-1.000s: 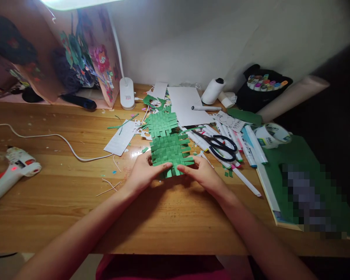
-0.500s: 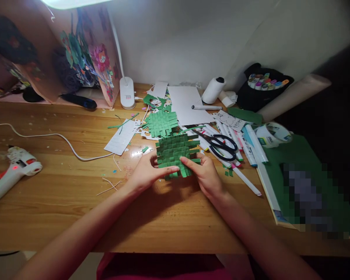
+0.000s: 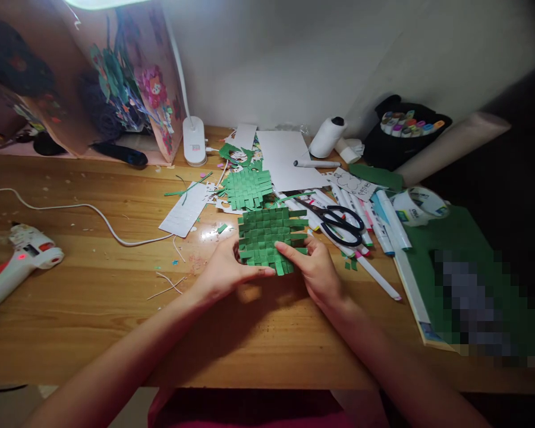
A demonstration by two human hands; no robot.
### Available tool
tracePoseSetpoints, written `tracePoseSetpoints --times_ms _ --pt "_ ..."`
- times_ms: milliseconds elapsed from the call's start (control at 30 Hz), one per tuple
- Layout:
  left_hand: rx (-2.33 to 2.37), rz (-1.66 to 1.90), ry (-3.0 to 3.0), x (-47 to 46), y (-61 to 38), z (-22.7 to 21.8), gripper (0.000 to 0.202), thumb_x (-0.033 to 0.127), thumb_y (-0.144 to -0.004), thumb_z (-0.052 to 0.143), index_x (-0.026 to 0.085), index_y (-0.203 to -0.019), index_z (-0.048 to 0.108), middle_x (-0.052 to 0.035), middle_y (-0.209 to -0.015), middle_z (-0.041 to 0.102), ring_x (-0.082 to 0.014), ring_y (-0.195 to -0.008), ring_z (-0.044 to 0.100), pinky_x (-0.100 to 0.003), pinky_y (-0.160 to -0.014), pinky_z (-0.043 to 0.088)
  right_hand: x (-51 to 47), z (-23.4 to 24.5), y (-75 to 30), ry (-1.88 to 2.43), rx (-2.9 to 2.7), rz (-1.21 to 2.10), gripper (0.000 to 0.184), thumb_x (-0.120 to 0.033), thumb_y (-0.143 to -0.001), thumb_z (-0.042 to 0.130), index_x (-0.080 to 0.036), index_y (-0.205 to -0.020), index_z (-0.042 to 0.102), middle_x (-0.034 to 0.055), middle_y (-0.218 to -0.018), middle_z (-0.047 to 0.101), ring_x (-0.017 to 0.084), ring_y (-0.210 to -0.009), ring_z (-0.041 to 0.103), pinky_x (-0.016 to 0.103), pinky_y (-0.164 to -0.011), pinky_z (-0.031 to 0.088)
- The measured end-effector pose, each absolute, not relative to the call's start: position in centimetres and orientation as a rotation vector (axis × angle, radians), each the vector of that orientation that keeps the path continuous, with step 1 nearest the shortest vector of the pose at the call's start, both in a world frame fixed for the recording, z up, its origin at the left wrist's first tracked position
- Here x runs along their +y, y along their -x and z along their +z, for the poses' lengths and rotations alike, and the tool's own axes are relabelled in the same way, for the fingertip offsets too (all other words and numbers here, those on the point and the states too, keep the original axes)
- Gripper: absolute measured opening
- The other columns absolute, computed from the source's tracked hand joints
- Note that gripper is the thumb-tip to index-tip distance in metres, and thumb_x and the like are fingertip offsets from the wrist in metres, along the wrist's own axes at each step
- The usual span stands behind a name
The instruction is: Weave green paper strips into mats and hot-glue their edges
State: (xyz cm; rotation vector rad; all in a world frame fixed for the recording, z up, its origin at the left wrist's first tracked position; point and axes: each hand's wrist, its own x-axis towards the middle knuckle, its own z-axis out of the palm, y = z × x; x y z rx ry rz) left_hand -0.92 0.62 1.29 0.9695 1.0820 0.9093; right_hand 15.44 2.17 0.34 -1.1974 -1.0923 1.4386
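A dark green woven paper mat is held just above the wooden desk by both hands. My left hand pinches its lower left edge, thumb lying along the bottom. My right hand grips the lower right edge with the thumb on top of the weave. A second, lighter green woven mat lies flat on the desk just behind it.
Black scissors and several markers lie to the right, with a tape roll and a green board. A glue gun with its white cord sits at left. Lamp base, white paper and a marker case stand behind.
The held mat has shifted slightly right and tilted up towards me. My right thumb has moved onto its top face, and my left hand has slid lower along the bottom edge.
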Motion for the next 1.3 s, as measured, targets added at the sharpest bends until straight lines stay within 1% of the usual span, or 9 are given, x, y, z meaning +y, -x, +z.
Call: tracePoseSetpoints --times_ms 100,167,367,467,567,667,867,1067,1300 --pt "1.108 0.909 -0.884 0.7 0.9 1.6 0.047 0.036 -0.065 0.077 0.015 -0.104 0.061 -0.0108 -0.098 0.071 -0.0222 -0.087 0.068 -0.031 -0.071 0.055 2.3 0.4 -15.7 1.209 -1.126 1.362 0.024 -0.036 -0.067 0.075 -0.022 -0.085 0.070 0.0043 -0.091 0.073 0.021 -0.084 0.068 0.036 -0.078 0.055" --pt "1.112 0.919 -0.831 0.8 1.0 1.7 0.047 0.035 -0.066 0.076 0.014 -0.105 0.059 -0.0118 -0.098 0.071 -0.0222 -0.085 0.069 -0.030 -0.068 0.056 2.3 0.4 -15.8 1.221 -1.167 1.333 0.021 -0.035 -0.067 0.075 -0.022 -0.083 0.069 0.0032 -0.088 0.073 0.020 -0.081 0.067 0.035 -0.075 0.055" --pt "1.092 0.933 -0.811 1.1 1.4 1.5 0.055 0.015 -0.053 0.082 0.012 -0.102 0.058 -0.0126 -0.100 0.070 -0.0229 -0.085 0.069 -0.034 -0.076 0.056 2.2 0.6 -16.2 1.210 -1.228 1.404 0.021 -0.034 -0.070 0.074 -0.022 -0.087 0.069 0.0033 -0.089 0.073 0.020 -0.077 0.067 0.032 -0.067 0.056" --pt "1.062 0.897 -0.835 1.1 1.5 1.5 0.061 0.009 -0.049 0.082 0.014 -0.104 0.057 -0.0118 -0.102 0.069 -0.0233 -0.087 0.069 -0.034 -0.078 0.056 2.3 0.6 -16.2 1.216 -1.241 1.353 0.022 -0.034 -0.071 0.073 -0.020 -0.087 0.069 0.0041 -0.089 0.073 0.020 -0.078 0.067 0.034 -0.070 0.056" --pt "1.022 0.897 -0.853 1.0 1.2 1.5 0.055 0.016 -0.055 0.081 0.014 -0.105 0.057 -0.0120 -0.106 0.068 -0.0228 -0.092 0.068 -0.034 -0.082 0.055 2.4 0.7 -16.2 1.219 -1.280 1.235 0.021 -0.033 -0.072 0.072 -0.020 -0.088 0.069 0.0042 -0.091 0.073 0.020 -0.084 0.067 0.034 -0.078 0.054" --pt "1.027 0.934 -0.839 0.9 1.0 1.2 0.047 0.026 -0.065 0.078 0.014 -0.105 0.057 -0.0127 -0.110 0.067 -0.0223 -0.093 0.067 -0.033 -0.080 0.055 2.3 0.9 -16.2 1.235 -1.298 1.239 0.021 -0.033 -0.071 0.072 -0.020 -0.088 0.068 0.0043 -0.090 0.073 0.020 -0.081 0.067 0.033 -0.075 0.054" --pt "1.046 0.926 -0.839 1.0 1.2 1.2 0.058 0.020 -0.058 0.082 0.012 -0.108 0.055 -0.0121 -0.102 0.070 -0.0222 -0.087 0.069 -0.031 -0.075 0.056 2.3 0.8 -16.2 1.217 -1.292 1.205 0.020 -0.032 -0.070 0.073 -0.019 -0.085 0.069 0.0041 -0.086 0.073 0.020 -0.078 0.067 0.033 -0.072 0.056" --pt "0.974 0.873 -0.840 1.0 1.4 2.0 0.060 0.019 -0.058 0.081 0.011 -0.111 0.053 -0.0108 -0.095 0.071 -0.0213 -0.083 0.069 -0.030 -0.075 0.055 2.5 0.3 -16.6 1.153 -1.271 1.195 0.016 -0.030 -0.073 0.072 -0.022 -0.087 0.069 0.0022 -0.088 0.073 0.019 -0.081 0.067 0.033 -0.075 0.055" --pt "1.059 0.963 -0.822 0.9 0.9 1.6 0.052 0.022 -0.062 0.080 0.013 -0.106 0.054 -0.0100 -0.095 0.071 -0.0192 -0.081 0.069 -0.029 -0.072 0.054 1.9 1.0 -16.0 1.183 -1.339 1.082 0.010 -0.028 -0.073 0.071 -0.021 -0.079 0.067 0.0006 -0.079 0.071 0.017 -0.073 0.066 0.031 -0.069 0.055"
